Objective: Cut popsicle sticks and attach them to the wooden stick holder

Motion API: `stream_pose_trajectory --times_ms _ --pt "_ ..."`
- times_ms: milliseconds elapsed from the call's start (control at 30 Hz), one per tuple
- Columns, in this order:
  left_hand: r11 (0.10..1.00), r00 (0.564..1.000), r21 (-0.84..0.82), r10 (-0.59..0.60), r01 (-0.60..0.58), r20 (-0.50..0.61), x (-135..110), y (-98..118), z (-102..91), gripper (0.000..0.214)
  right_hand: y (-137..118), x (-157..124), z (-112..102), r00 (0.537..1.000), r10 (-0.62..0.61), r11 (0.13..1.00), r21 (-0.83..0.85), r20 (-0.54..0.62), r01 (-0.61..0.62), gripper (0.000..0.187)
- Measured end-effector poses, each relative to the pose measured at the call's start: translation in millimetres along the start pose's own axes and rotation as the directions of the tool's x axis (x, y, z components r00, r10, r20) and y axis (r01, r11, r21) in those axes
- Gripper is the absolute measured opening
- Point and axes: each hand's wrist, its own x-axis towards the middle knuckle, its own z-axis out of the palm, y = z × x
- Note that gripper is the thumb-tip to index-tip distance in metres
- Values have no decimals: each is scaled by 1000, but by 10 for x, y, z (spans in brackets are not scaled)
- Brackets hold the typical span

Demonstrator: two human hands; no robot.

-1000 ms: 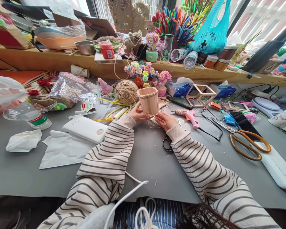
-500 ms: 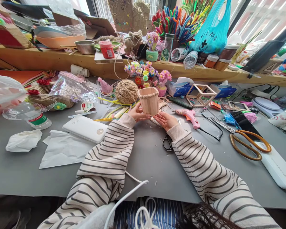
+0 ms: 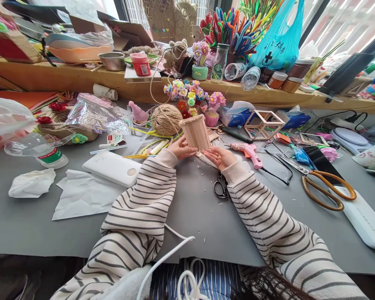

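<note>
Over on the left of the grey table (image 3: 50,233), a crumpled tissue (image 3: 32,183) sits in front of a bottle end with a green label (image 3: 51,157). Next comes a creased white paper (image 3: 83,199), its right side running up to the striped sleeve, and just behind it a white power bank (image 3: 110,168). Further back, towards the table's far edge, there's a ball of twine (image 3: 166,120), and here's the left hand (image 3: 183,148) in front of it, fingers curled round the lower left side of a wooden cup (image 3: 194,134), holding it.

The cup is up above the table, midway between the sides and well back from the near edge, tilted with its rim leaning left. In from the right comes the right hand (image 3: 220,157), palm turned up, fingers loosely stretched, tips at the cup's bottom edge; whether they grip it, I can't tell. Black-handled scissors (image 3: 220,188) lie by that wrist, a pink glue gun (image 3: 250,154) just beyond, and out right, big scissors with tan handles (image 3: 321,204).
</note>
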Motion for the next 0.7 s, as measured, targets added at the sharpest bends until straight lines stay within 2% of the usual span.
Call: stream_pose_trajectory --times_ms 133,233,367,433,567,700 --pt "999 1000 -34 -7 7 -8 0 -6 22 42 -45 -68 80 999 39 999 -7 13 -39 16" --pt "998 999 -61 -35 35 0 -13 -13 65 29 -24 -97 144 1000 -3 1000 5 -7 3 18" --pt "981 990 -146 -133 127 -34 -38 -1 140 15 5 -117 190 997 -69 998 5 -34 70 21" --pt "967 982 -192 -182 168 -54 -57 26 169 18 -14 -134 192 995 -96 995 -5 -32 95 21" --pt "936 970 -282 -235 210 -60 -96 84 187 38 -116 -171 161 988 -155 987 -35 0 155 24" --pt "932 966 -276 -256 236 -38 -100 96 159 50 -223 -162 101 976 -219 966 -136 6 218 26"
